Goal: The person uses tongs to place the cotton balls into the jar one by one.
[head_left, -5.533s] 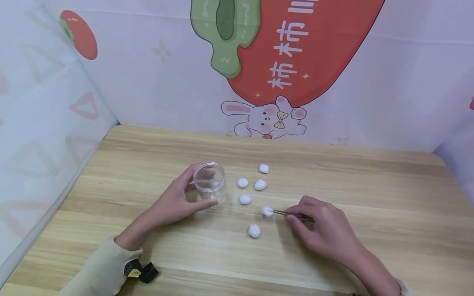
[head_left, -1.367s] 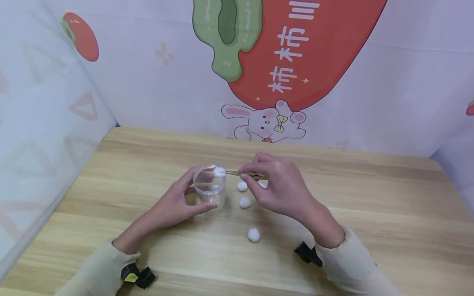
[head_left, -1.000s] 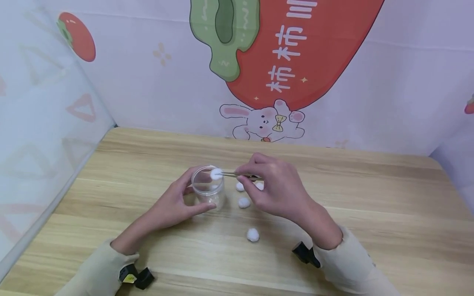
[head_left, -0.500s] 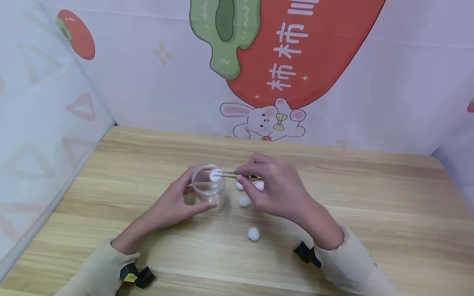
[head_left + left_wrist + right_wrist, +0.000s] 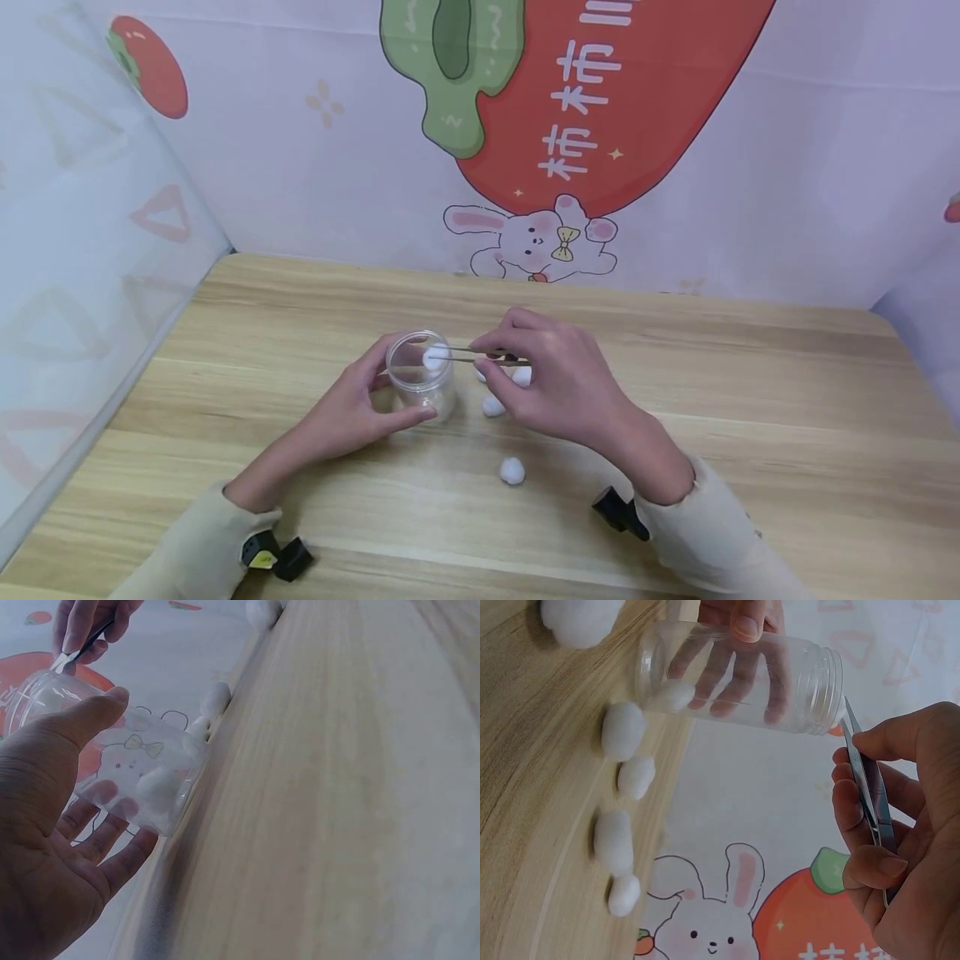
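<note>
My left hand [image 5: 360,400] grips a clear plastic jar [image 5: 422,386] that stands upright on the table, thumb on the near side and fingers round the far side. My right hand [image 5: 558,375] pinches metal tweezers [image 5: 868,780], their tips at the jar's mouth. Between or beside the tips is a white cotton ball [image 5: 435,357], just inside the rim; the tweezer arms stand apart. Lower down, another cotton ball [image 5: 673,696] shows through the jar wall near the bottom.
Several cotton balls lie on the wooden table [image 5: 337,517] right of the jar, some partly hidden by my right hand. One cotton ball [image 5: 512,471] sits nearer the front. A printed cloth [image 5: 300,167] hangs behind the table's back edge.
My right hand has carried a cotton ball from the table left to the jar's mouth. In the last second the ball has moved slightly inward and down, and the tweezer arms have spread.
</note>
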A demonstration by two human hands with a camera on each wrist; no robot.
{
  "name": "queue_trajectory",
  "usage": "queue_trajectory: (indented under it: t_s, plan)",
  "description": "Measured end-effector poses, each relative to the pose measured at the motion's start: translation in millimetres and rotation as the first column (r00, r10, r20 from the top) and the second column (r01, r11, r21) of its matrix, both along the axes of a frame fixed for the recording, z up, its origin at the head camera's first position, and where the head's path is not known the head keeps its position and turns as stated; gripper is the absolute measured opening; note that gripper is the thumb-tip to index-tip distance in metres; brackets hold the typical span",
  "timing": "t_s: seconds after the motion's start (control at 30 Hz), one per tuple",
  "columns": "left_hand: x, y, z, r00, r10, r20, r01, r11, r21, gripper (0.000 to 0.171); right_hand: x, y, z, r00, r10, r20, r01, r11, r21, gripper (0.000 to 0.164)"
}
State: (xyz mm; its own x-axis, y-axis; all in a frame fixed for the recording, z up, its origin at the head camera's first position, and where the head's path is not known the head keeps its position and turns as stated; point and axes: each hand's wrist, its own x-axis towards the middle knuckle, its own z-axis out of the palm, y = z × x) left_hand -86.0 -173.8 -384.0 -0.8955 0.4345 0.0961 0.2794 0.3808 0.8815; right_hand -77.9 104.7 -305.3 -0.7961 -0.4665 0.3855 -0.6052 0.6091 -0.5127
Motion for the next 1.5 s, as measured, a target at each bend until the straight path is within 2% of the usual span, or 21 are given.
queue_trajectory:
  t_s: [0.23,0.7,1.17,1.5]
  plan:
    - [-0.1,-0.6,-0.2,1.000,-0.007,0.004,0.007,1.000,0.009,0.082,1.9,0.1,0.5,1.000,0.003,-0.011,-0.002,1.000,0.015,0.013]
    - [-1.0,-2.2,-2.7,1.000,-0.009,-0.003,0.009,1.000,-0.003,0.082,5.5,8.8,6.3,1.000,-0.012,0.022,0.011,0.996,0.083,0.015]
    - [-0.9,-2.4,-0.5,1.000,-0.008,0.007,0.008,1.000,0.000,0.083,7.1,12.3,6.0,0.999,-0.003,0.034,0.001,0.999,0.050,0.017]
    - [-1.5,-3.0,-0.6,1.000,-0.013,0.009,0.013,1.000,-0.004,0.083,7.9,10.2,5.8,1.000,-0.014,0.018,0.013,0.996,0.086,0.019]
